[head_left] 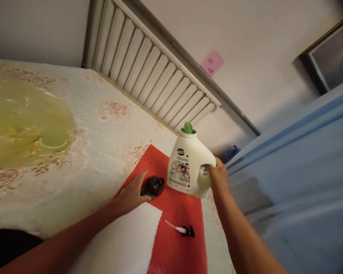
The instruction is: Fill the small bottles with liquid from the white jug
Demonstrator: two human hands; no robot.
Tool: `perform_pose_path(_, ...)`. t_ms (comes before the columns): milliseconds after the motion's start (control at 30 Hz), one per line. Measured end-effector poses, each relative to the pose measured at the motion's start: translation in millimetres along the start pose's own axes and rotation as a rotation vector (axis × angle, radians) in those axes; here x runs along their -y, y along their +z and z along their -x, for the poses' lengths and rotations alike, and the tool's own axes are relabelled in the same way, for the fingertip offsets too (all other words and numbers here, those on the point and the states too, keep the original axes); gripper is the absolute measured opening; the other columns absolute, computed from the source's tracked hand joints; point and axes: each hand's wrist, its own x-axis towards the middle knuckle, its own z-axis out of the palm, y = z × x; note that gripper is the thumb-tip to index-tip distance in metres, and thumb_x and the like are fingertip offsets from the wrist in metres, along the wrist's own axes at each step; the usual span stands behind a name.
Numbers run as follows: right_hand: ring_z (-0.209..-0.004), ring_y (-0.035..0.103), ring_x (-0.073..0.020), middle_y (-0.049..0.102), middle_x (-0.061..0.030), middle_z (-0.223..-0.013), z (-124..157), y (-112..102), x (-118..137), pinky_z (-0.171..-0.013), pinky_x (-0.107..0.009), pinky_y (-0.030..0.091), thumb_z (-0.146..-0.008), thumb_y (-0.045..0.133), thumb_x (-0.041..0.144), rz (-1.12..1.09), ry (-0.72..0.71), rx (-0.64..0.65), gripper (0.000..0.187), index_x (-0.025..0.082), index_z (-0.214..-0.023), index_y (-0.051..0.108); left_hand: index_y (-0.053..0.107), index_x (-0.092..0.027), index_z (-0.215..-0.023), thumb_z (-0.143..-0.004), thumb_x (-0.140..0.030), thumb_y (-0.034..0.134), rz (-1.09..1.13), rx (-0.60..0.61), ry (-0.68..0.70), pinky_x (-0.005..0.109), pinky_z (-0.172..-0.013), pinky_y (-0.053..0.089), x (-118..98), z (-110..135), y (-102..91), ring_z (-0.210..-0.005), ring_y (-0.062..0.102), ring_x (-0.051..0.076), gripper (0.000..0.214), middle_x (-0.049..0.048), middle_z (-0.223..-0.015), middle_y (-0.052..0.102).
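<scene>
My right hand (218, 177) is closed round the handle of a cream laundry detergent jug (178, 173) with a printed label. The jug is raised over the red mat and slightly tilted, its cap off and a green pouring spout (188, 128) in its neck. My left hand (133, 192) grips a small dark bottle (153, 186) from the side, thumb and fingers around it. That bottle has an uncovered mouth and stands on the red mat (177, 211). A pump head (187, 230) with a clear tube lies on the mat nearer to me.
White paper towel (122, 239) covers part of the mat. On the left, a yellow plastic bag (25, 118) rests on the flowered tablecloth (103, 133), beside a round green cap (53, 142). A radiator (157, 72) borders the far edge; a blue curtain (297, 167) hangs at right.
</scene>
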Motion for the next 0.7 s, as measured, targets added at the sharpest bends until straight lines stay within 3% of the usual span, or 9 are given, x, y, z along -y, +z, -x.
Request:
perform_pose_path(133, -0.067, 0.053, -0.0189, 0.065, 0.0006, -0.068, -1, 26, -10, -0.062, -0.029, 0.038, -0.062, 0.062, 0.039, -0.042, 0.019, -0.093, 0.027, 0.018, -0.077, 0.069, 0.028, -0.018, -0.151, -0.064, -0.024, 0.073, -0.024, 0.051, -0.049, 0.051, -0.114, 0.036, -9, -3, 4.3, -0.143, 0.037, 0.035, 0.099, 0.0158, -0.155, 0.038)
perform_pose_path(267, -0.065, 0.052, -0.0185, 0.061, 0.0021, -0.065, 5, 44, -22, -0.063, -0.029, 0.038, -0.065, 0.060, 0.039, -0.076, 0.050, -0.156, 0.025, 0.019, -0.079, 0.067, 0.026, -0.018, -0.151, -0.062, -0.022, 0.074, -0.034, 0.075, -0.037, 0.051, -0.111, 0.038, -3, -9, 16.5, -0.139, 0.042, 0.035, 0.101, 0.0172, -0.150, 0.044)
perform_pose_path(500, -0.066, 0.051, -0.0184, 0.064, 0.0007, -0.068, 9, 62, -53, -0.063, -0.029, 0.037, -0.065, 0.061, 0.035, -0.088, 0.089, -0.259, 0.022, 0.020, -0.080, 0.067, 0.047, -0.020, -0.132, -0.058, -0.021, 0.076, -0.077, -0.051, 0.100, 0.048, -0.106, 0.045, 9, -20, 37.7, -0.122, 0.058, 0.033, 0.079, 0.0124, -0.129, 0.061)
perform_pose_path(600, -0.066, 0.050, -0.0173, 0.064, 0.0011, -0.070, 12, 66, -64, -0.063, -0.028, 0.038, -0.066, 0.061, 0.034, -0.124, 0.091, -0.289, 0.022, 0.019, -0.080, 0.068, 0.047, -0.018, -0.130, -0.059, -0.023, 0.076, -0.039, -0.137, 0.105, 0.048, -0.104, 0.046, 3, -22, 32.5, -0.119, 0.059, 0.033, 0.076, 0.0131, -0.126, 0.062)
perform_pose_path(700, -0.067, 0.049, -0.0164, 0.063, 0.0019, -0.070, 18, 72, -69, -0.063, -0.027, 0.038, -0.066, 0.061, 0.033, -0.155, 0.083, -0.304, 0.022, 0.018, -0.081, 0.067, 0.046, -0.017, -0.130, -0.064, -0.029, 0.073, 0.020, -0.174, 0.125, 0.047, -0.104, 0.047, -10, -25, 12.5, -0.121, 0.058, 0.031, 0.073, 0.0140, -0.128, 0.060)
